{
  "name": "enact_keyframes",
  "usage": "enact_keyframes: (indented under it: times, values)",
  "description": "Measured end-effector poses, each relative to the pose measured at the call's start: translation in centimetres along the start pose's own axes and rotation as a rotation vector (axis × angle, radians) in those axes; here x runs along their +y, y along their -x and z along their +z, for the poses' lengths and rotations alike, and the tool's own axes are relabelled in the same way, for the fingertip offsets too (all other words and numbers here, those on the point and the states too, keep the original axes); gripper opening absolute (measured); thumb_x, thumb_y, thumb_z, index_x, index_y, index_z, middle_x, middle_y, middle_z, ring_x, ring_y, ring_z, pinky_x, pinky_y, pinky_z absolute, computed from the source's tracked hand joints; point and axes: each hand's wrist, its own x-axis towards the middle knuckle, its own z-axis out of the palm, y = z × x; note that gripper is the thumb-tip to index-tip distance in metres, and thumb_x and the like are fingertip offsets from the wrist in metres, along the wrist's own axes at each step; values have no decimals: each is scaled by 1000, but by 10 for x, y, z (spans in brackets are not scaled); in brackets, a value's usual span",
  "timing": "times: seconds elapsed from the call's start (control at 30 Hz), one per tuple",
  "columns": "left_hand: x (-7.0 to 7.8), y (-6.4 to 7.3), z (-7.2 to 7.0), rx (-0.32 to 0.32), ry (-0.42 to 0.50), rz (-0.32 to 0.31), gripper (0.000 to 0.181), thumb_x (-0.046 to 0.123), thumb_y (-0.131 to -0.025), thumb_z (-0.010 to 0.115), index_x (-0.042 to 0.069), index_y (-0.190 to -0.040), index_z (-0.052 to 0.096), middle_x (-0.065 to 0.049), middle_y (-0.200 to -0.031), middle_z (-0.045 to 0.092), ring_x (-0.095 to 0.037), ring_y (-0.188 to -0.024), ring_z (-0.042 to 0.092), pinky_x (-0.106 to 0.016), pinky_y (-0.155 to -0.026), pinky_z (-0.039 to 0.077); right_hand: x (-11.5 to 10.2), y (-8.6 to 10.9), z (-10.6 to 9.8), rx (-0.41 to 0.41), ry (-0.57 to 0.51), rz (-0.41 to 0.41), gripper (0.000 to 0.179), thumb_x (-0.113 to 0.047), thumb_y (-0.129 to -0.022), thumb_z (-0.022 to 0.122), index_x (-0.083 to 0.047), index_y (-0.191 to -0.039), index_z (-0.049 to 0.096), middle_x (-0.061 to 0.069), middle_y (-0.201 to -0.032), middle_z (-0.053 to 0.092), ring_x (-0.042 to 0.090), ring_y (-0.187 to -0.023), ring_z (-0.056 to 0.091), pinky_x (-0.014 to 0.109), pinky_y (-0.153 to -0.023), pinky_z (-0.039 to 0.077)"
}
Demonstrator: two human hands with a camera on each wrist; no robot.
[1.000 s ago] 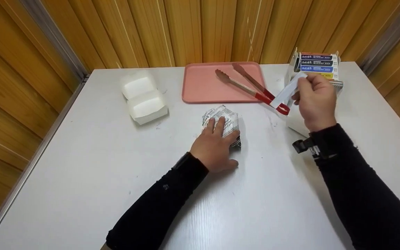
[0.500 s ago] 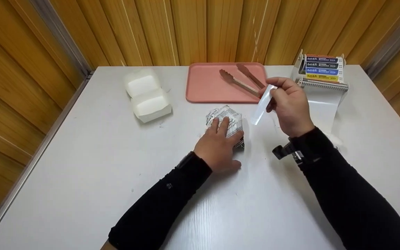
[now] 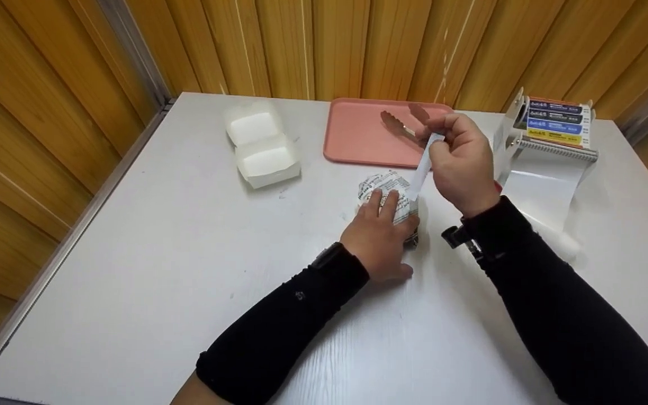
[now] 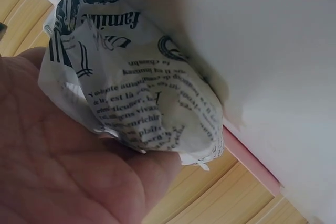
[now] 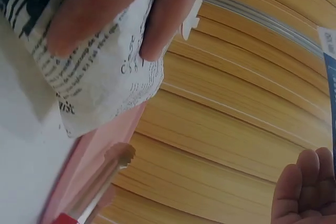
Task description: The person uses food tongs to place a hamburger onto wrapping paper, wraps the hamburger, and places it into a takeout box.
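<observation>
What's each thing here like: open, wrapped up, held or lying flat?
White box: wide open
Paper bundle: wrapped, crumpled
Tongs: spread open
White strip: pinched in the right grip
Dispenser: white sheet hanging out
Pink tray: lying flat
Left grip: fingers spread on the paper bundle

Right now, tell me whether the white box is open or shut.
Open: the white box lies spread, both hollow halves facing up.

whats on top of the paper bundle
The left hand rests on the paper bundle, hiding the surface beneath. In the head view, a white strip pinched by the right hand overlaps the bundle's edge; whether they touch is unclear.
</observation>
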Motion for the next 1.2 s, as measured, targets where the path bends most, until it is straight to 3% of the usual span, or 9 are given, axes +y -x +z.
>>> enact_keyframes:
  times: [0.13, 0.23, 0.33, 0.5, 0.63, 0.73, 0.8, 1.0, 1.2]
  values:
    - [2, 0, 1, -7, -22, -5, 94, 72, -86, 69, 37, -165, 33, -16, -177, 13, -45, -163, 13, -49, -131, 26, 0, -4, 17, -74, 256, -127, 27, 10, -92, 46, 9, -108, 68, 11, -96, 69, 19, -95, 67, 18, -73, 47]
    - [3, 1, 1, -7, -17, -4, 92, 70, -87, 69, 38, -165, 33, -14, -178, 12, -44, -163, 11, -48, -131, 24, 1, -9, 26, -148, 321, -149, 26, 9, -90, 48, 10, -106, 69, 13, -95, 66, 15, -92, 62, 19, -72, 43]
    - [5, 1, 0, -3, 6, 2, 91, 68, -87, 71, 39, -165, 34, -13, -178, 10, -43, -164, 8, -48, -132, 23, 1, -13, 28, -181, 279, -104, 24, 7, -91, 50, 8, -105, 70, 6, -91, 64, 12, -84, 57, 20, -73, 44]
    - [5, 2, -1, -9, 30, -4, 92, 68, -87, 71, 38, -165, 32, -12, -179, 6, -43, -164, 7, -47, -132, 23, -1, -21, 28, -256, 104, 5, 12, 7, -94, 58, 5, -101, 68, 0, -87, 62, 7, -88, 66, 17, -72, 52]
    - [2, 4, 0, -5, 18, -14, 94, 70, -86, 71, 38, -166, 31, -10, -179, 6, -45, -163, 11, -47, -131, 25, -1, -27, 33, -348, 45, 82, 10, 7, -95, 64, -1, -100, 67, 1, -100, 66, 11, -113, 71, 17, -82, 58]
    - [0, 5, 1, 0, 13, -10, 94, 71, -86, 70, 38, -166, 32, -8, -179, 7, -45, -163, 10, -48, -130, 25, -1, -30, 35, -404, 47, 147, 13, 4, -97, 68, -6, -104, 67, -1, -111, 67, 14, -133, 63, 15, -91, 56]
    - [0, 5, 1, 5, 12, -5, 93, 71, -86, 70, 38, -165, 33, -8, -179, 9, -45, -163, 10, -48, -130, 26, -1, -31, 34, -446, 29, 190, 15, 3, -98, 68, -6, -110, 66, -2, -119, 66, 15, -136, 60, 15, -96, 54]
    - [0, 5, 2, 31, 14, -3, 94, 71, -84, 73, 36, -164, 36, -10, -177, 13, -44, -160, 20, -49, -128, 29, -9, -30, 28, -559, -27, 263, 41, 18, -93, 52, -3, -127, 58, 5, -132, 58, 16, -115, 61, 17, -95, 56]
    - [1, 5, 1, 12, -3, -12, 93, 71, -86, 70, 37, -165, 34, -9, -178, 10, -45, -161, 16, -48, -129, 28, -14, -32, 27, -547, 20, 249, 46, 24, -89, 47, 4, -129, 58, 6, -135, 58, 14, -109, 65, 17, -95, 56]
